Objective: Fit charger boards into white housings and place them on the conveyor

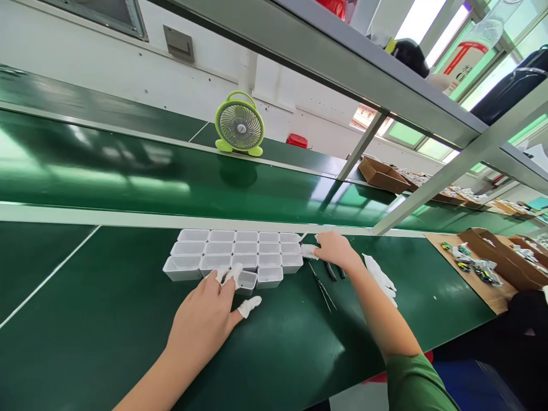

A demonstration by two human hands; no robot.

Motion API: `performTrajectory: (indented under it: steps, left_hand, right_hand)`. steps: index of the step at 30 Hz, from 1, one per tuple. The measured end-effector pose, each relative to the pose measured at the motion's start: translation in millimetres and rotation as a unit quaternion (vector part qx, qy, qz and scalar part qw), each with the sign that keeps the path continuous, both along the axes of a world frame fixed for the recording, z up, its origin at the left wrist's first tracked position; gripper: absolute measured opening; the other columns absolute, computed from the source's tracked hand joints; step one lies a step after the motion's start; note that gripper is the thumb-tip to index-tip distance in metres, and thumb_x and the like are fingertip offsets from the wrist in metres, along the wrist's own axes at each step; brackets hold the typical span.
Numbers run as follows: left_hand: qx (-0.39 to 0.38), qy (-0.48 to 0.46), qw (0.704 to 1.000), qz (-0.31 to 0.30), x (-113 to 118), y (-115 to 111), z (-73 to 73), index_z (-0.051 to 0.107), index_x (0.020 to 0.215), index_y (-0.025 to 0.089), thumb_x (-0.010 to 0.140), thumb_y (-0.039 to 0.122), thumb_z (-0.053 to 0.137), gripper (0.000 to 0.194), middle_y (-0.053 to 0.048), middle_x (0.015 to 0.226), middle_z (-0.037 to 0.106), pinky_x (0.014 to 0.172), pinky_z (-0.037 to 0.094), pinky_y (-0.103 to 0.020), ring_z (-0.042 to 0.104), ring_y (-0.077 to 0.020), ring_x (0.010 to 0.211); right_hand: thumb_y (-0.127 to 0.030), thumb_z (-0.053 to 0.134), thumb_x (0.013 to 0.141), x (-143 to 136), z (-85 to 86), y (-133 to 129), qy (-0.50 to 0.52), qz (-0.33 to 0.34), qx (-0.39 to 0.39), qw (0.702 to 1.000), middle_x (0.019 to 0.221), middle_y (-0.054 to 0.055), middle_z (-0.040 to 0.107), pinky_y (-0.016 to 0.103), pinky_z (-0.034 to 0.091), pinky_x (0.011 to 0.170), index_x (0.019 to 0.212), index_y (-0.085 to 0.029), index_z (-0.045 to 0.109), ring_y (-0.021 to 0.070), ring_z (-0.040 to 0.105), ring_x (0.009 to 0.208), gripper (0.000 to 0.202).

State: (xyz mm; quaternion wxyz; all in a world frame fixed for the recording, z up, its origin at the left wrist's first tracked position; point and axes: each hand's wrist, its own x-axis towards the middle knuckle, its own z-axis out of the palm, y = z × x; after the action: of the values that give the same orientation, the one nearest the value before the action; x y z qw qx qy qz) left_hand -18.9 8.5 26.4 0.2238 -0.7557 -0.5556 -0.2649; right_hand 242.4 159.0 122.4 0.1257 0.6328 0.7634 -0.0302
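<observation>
Small clear plastic boxes [245, 249] stand in rows on the green table, with two more at the front of the group. My left hand [201, 314], white cots on its fingertips, reaches over the front; its fingers touch one front box [247, 281], and the thumb is stretched away from it. Beside that sits another front box [269, 276]. At the right end of the rows is my right hand [334, 249], fingers apart, a white-covered fingertip against the boxes' side. Tweezers [322, 288] and dark-handled pliers [331, 271] lie near it, the pliers partly hidden by my wrist.
White gloves [380, 279] lie right of my right forearm. Farther right, cardboard [466, 274] holds small bagged parts, close to another person's dark clothing [492, 337]. A green fan [240, 124] stands beyond the raised strip. A metal shelf [385, 74] hangs overhead on slanting posts.
</observation>
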Motion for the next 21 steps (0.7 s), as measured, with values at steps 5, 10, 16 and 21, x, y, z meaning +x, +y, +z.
performTrajectory:
  steps: [5,10,16,21]
  left_hand:
    - [-0.007,0.014,0.999,0.035,7,-3,-4.7,0.066,0.105,0.001,0.103,0.047,0.034,0.056,-0.020,0.091,0.062,0.050,0.048,-0.031,0.064,-0.0243,0.063]
    - [-0.040,0.021,0.997,0.064,12,-1,-13.6,0.069,0.098,0.006,0.097,0.050,0.051,0.048,-0.015,0.087,0.062,0.050,0.048,-0.029,0.062,-0.0212,0.059]
    - [-0.072,0.007,0.995,0.075,17,6,-18.9,0.068,0.104,0.006,0.089,0.049,0.065,0.045,-0.012,0.082,0.063,0.050,0.048,-0.028,0.062,-0.0210,0.059]
    - [-0.067,-0.051,0.995,0.058,17,10,-21.5,0.065,0.100,0.007,0.088,0.036,0.059,0.032,-0.014,0.086,0.065,0.050,0.050,-0.031,0.065,-0.0228,0.061]
  right_hand:
    - [-0.030,0.057,0.086,-17,-19.0,8,-0.025,-0.035,-0.011,0.999,0.102,0.015,0.075,0.030,0.048,0.068,0.094,-0.014,0.073,0.0291,0.071,0.093,0.024]
    - [-0.032,0.067,0.086,-27,-23.6,24,-0.031,-0.060,-0.022,0.998,0.105,0.012,0.073,0.033,0.053,0.075,0.096,-0.014,0.072,0.0255,0.070,0.095,0.021]
    - [-0.034,0.070,0.090,-33,-25.6,30,-0.006,-0.067,-0.046,0.997,0.098,0.007,0.072,0.037,0.057,0.080,0.095,-0.014,0.069,0.0199,0.069,0.090,0.021]
    - [-0.023,0.072,0.074,-15,-7.1,35,0.090,-0.074,-0.050,0.992,0.059,0.012,0.068,0.033,0.054,0.062,0.064,-0.012,0.067,0.0286,0.072,0.069,0.016]
